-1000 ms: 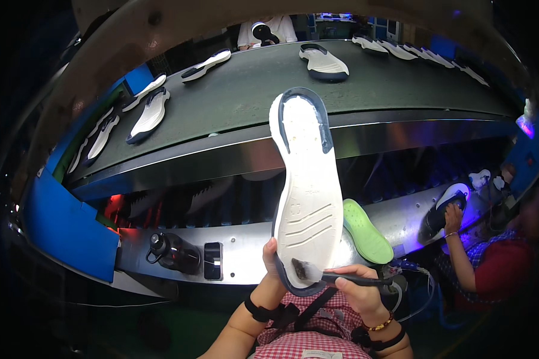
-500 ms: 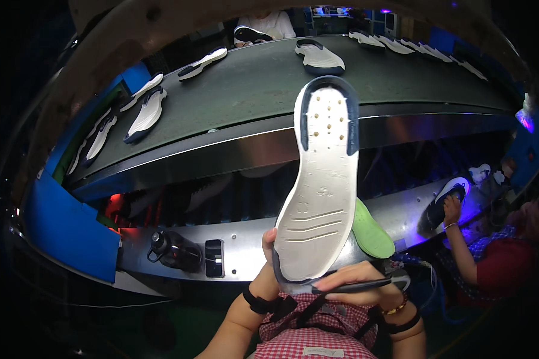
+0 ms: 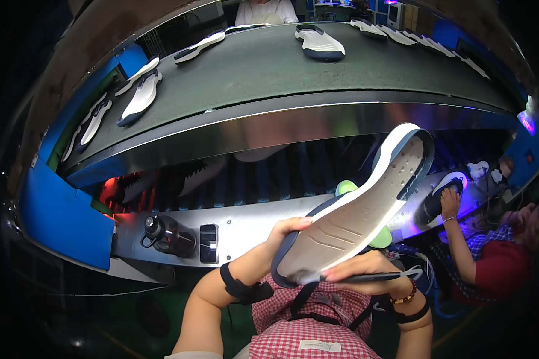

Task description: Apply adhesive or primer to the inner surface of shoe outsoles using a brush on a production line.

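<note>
A white shoe sole (image 3: 347,224) with a dark blue rim is tilted in front of me, heel end up and to the right. My left hand (image 3: 286,232) is closed on its left edge. In my right hand (image 3: 365,272) is a black-handled brush (image 3: 365,277), gripped like a pen. Its pale bristles touch the toe end of the sole. From the back of the handle comes a light grey tube or cord. Behind the sole lies a light green, sole-shaped piece (image 3: 381,238), mostly hidden.
Ahead runs a green conveyor belt (image 3: 239,78) carrying several soles. On the metal ledge (image 3: 251,225) stand a black bottle (image 3: 169,236) and a phone (image 3: 209,243). To the right, a co-worker's hand (image 3: 450,203) is on a dark shoe. Another person sits beyond the belt.
The sole has turned from nearly upright to leaning right, and its heel has dropped. My left hand has moved up along its edge. The brush stays at the toe end.
</note>
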Demonstrator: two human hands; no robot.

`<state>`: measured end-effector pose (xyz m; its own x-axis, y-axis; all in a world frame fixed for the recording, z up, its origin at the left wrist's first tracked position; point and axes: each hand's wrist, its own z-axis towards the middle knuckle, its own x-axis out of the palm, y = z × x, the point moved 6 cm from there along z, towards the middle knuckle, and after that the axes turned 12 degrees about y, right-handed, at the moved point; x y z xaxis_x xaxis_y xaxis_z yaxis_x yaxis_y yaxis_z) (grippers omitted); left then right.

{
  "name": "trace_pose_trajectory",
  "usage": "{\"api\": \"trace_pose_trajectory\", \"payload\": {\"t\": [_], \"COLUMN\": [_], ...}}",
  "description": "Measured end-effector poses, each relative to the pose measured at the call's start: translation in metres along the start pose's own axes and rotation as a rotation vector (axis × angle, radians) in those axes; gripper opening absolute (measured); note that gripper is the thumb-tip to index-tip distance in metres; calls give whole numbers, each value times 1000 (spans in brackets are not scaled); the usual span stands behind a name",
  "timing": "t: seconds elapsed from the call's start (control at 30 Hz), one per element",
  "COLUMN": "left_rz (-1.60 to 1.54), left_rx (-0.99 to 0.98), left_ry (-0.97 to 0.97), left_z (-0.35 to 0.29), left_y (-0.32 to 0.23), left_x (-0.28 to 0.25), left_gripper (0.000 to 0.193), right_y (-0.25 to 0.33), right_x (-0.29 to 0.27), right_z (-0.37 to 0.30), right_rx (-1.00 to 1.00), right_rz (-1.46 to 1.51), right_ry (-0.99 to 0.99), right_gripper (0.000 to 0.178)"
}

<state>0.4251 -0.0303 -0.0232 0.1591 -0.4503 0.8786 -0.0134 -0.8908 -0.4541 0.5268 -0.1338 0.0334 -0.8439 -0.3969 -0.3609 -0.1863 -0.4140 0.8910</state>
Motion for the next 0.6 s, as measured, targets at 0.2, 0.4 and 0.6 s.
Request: {"api": "trace_pose_trajectory", "payload": {"t": [0.2,0.4,0.6], "left_rz": [72,254,263], "left_rx": [-102,-207,-260], "left_ry": [-45,-137,-132], "left_z": [-2,-3,-6], "left_y": [-1,1,0], "left_x": [3,14,25], "left_gripper": [53,49,52], "right_y": [12,18,14], "right_x": [-4,-1,-15], "right_z": [-7,-8,-19], "right_rx": [-4,99,95], "right_rz": [-7,-239,-268], "right_ry": [121,372,284], "right_gripper": [25,27,29]}}
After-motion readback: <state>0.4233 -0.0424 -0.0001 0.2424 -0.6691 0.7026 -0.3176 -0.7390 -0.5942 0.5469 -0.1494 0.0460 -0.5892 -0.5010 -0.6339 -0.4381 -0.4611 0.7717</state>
